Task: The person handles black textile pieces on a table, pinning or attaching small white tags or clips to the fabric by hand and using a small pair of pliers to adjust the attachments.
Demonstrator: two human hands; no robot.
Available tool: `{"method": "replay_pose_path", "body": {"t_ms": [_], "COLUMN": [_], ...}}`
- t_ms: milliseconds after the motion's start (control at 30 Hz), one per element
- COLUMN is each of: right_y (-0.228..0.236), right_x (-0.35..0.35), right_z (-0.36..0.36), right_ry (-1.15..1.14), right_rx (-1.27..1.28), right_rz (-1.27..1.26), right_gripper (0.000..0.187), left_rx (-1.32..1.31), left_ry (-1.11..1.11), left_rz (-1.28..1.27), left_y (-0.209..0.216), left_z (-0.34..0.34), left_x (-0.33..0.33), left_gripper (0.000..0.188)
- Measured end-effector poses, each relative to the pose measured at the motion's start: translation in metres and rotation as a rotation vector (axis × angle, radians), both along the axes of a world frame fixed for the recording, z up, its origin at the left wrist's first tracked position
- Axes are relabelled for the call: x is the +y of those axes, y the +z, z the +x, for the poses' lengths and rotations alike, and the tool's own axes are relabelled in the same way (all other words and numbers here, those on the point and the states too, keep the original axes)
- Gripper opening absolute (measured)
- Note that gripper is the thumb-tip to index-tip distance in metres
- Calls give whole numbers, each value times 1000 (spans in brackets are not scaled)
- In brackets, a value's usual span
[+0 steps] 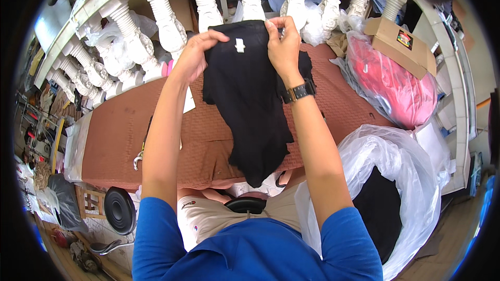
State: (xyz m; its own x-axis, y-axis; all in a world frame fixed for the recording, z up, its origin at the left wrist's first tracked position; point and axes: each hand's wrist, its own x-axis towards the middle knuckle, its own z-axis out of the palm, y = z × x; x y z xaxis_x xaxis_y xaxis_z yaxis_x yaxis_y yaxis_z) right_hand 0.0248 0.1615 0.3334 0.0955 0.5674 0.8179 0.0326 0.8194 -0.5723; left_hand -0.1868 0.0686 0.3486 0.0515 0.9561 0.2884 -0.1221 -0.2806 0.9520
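A black garment (245, 88) with a small white label (239, 46) near its top edge is stretched between my two hands above the table. My left hand (194, 58) grips its upper left corner. At the upper right, my right hand (284, 44) pinches the edge between thumb and fingers; a dark watch is on that wrist. The lower end of the cloth narrows and hangs past the near table edge toward my lap. Beside my left forearm lies a metal tool with a curved end (137, 160), mostly hidden by the arm.
The table (120, 130) has a brown textured cover. A white balustrade (156, 8) borders its far side. At the right are pink goods in clear plastic (393, 80), a cardboard box (401, 47) and a big clear bag (416, 177) holding black cloth. A black round stool (120, 211) stands lower left.
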Motion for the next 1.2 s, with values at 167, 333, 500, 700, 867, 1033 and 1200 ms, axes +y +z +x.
{"method": "replay_pose_path", "body": {"t_ms": [167,333,500,700,867,1033,1200], "right_y": [-60,-129,-170,-178,-191,-183,-197], "right_x": [-24,-53,-68,-65,-58,-85,-89], "right_z": [1,13,17,33,29,28,42], "right_ry": [184,290,431,761,918,971,1198], "right_rx": [-127,-271,-203,77,317,-263,-210], "right_rz": [-166,-394,-534,-897,-1120,-1269,-1177], "right_gripper": [12,13,12,6,8,14,13], "left_rx": [256,210,278,237,141,185,168], "left_ry": [-97,2,160,170,60,102,265], "left_rz": [-244,-204,-39,-1,0,7,-10], "left_y": [-75,-134,-164,-139,-122,-120,-127], "left_z": [1,39,59,67,69,67,73], "left_x": [-45,-85,-108,-115,-115,-124,-133], "left_gripper": [28,34,36,48,52,49,44]}}
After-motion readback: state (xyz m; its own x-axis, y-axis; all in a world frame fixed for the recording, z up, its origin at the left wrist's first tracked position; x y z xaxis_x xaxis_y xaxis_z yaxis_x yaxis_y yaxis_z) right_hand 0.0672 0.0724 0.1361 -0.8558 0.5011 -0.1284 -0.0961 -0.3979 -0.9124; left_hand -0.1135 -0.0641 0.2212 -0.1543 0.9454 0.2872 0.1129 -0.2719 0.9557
